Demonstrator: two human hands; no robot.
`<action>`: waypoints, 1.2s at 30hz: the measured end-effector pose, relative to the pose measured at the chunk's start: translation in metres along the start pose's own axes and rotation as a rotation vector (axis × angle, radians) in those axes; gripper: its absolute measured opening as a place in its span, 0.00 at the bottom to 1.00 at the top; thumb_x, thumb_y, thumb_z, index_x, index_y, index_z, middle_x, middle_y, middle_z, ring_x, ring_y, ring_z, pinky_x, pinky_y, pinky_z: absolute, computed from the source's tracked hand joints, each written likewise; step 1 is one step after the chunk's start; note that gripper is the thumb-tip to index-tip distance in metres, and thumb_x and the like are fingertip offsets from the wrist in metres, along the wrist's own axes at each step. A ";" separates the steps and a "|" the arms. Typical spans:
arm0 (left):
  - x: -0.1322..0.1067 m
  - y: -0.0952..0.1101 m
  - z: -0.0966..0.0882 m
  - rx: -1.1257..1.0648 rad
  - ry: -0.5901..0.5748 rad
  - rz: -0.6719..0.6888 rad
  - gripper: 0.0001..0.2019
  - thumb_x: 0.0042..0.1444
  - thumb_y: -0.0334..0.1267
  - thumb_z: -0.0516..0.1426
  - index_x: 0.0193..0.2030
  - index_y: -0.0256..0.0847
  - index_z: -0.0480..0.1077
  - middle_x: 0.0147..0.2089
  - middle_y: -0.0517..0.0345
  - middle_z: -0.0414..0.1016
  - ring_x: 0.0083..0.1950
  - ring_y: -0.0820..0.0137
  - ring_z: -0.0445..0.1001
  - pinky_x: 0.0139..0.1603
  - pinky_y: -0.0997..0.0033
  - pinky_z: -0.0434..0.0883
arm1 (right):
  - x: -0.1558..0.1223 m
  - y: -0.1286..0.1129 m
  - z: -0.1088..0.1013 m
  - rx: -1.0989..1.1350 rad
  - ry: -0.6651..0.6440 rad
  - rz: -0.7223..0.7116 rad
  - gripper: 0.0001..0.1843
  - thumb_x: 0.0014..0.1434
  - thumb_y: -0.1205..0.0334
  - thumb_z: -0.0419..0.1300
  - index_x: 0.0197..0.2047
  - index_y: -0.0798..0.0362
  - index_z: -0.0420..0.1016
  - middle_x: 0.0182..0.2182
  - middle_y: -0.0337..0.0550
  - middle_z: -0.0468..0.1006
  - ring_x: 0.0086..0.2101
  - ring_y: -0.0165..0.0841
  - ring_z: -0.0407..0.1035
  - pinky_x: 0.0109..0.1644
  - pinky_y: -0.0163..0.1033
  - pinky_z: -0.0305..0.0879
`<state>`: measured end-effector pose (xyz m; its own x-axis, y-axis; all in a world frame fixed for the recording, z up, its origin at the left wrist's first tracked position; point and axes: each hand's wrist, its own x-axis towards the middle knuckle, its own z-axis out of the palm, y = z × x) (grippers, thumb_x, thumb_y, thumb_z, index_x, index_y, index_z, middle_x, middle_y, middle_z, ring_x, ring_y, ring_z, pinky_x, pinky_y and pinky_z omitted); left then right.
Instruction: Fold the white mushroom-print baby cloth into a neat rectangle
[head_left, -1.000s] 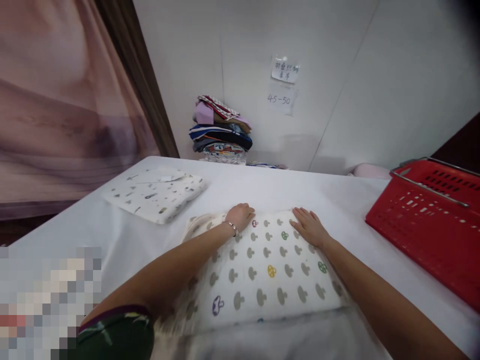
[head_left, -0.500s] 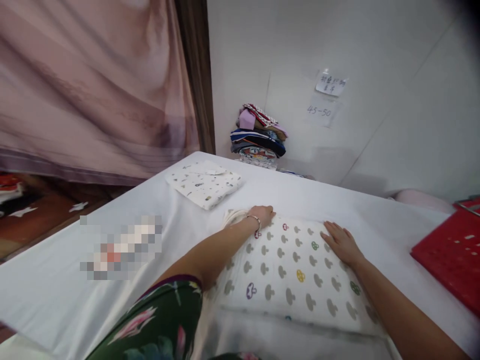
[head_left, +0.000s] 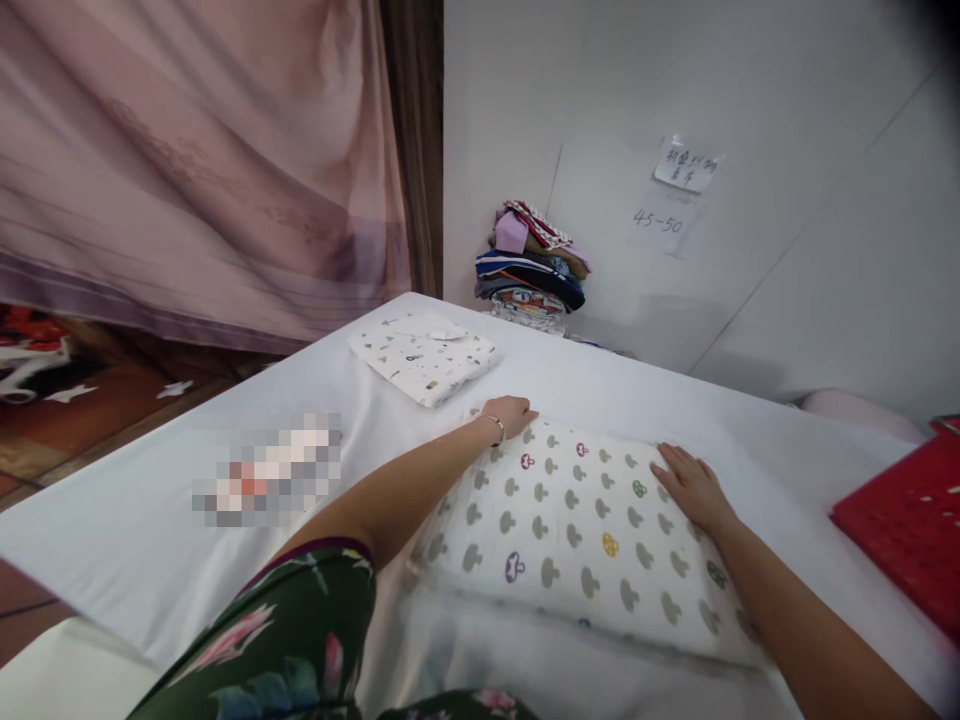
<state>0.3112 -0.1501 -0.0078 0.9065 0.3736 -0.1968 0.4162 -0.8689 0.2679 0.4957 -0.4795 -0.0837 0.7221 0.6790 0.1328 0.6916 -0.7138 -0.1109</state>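
A folded white cloth with a mushroom print [head_left: 577,530] lies in front of me on the white table [head_left: 150,520]. My left hand [head_left: 510,414] rests on its far left corner, fingers curled down over the edge, a thin bracelet on the wrist. My right hand [head_left: 690,485] lies flat on the cloth's far right part, fingers stretched out and together. Neither hand lifts the cloth.
A second folded white cloth with small prints [head_left: 424,355] lies further back on the left. A stack of folded colourful fabrics [head_left: 532,270] stands against the wall. A red plastic basket [head_left: 904,525] sits at the right edge. Pink curtain [head_left: 195,170] hangs on the left.
The view has swung left, so the basket slid towards the right edge. My left hand has moved out to the cloth's far left corner; my right hand stays flat on it.
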 end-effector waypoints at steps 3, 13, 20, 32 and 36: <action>0.007 0.000 0.000 -0.012 -0.031 -0.015 0.20 0.58 0.52 0.43 0.38 0.43 0.70 0.43 0.52 0.74 0.43 0.65 0.72 0.41 0.68 0.67 | -0.001 -0.001 -0.002 0.012 -0.008 -0.009 0.30 0.60 0.45 0.40 0.60 0.50 0.59 0.60 0.43 0.59 0.60 0.38 0.49 0.62 0.51 0.44; -0.010 -0.021 -0.031 -0.015 -0.125 -0.016 0.23 0.56 0.55 0.43 0.39 0.42 0.71 0.44 0.50 0.74 0.40 0.63 0.73 0.37 0.70 0.67 | 0.000 -0.001 -0.004 0.029 -0.014 0.011 0.29 0.59 0.45 0.41 0.59 0.48 0.59 0.60 0.41 0.60 0.60 0.37 0.49 0.62 0.51 0.45; -0.008 -0.033 -0.011 0.066 0.012 -0.074 0.23 0.59 0.53 0.40 0.41 0.40 0.69 0.42 0.48 0.74 0.42 0.62 0.72 0.38 0.68 0.67 | -0.001 -0.009 -0.011 0.049 -0.033 0.032 0.30 0.60 0.45 0.41 0.59 0.51 0.59 0.60 0.43 0.59 0.60 0.37 0.49 0.63 0.51 0.43; 0.000 -0.042 0.001 0.198 0.124 -0.062 0.18 0.61 0.41 0.42 0.47 0.38 0.68 0.49 0.44 0.69 0.51 0.60 0.68 0.46 0.63 0.65 | -0.002 -0.009 -0.011 0.059 -0.021 0.014 0.29 0.60 0.46 0.41 0.60 0.49 0.59 0.60 0.43 0.59 0.61 0.37 0.48 0.63 0.51 0.42; -0.002 -0.035 -0.004 0.214 0.142 -0.047 0.17 0.61 0.42 0.44 0.50 0.40 0.67 0.52 0.45 0.68 0.55 0.60 0.64 0.52 0.62 0.61 | -0.001 -0.009 -0.011 0.041 -0.036 0.005 0.30 0.61 0.45 0.40 0.61 0.50 0.57 0.61 0.42 0.57 0.61 0.37 0.47 0.63 0.51 0.42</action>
<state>0.2951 -0.1188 -0.0134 0.8935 0.4442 -0.0660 0.4477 -0.8926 0.0531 0.4883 -0.4757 -0.0716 0.7254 0.6815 0.0964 0.6874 -0.7102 -0.1521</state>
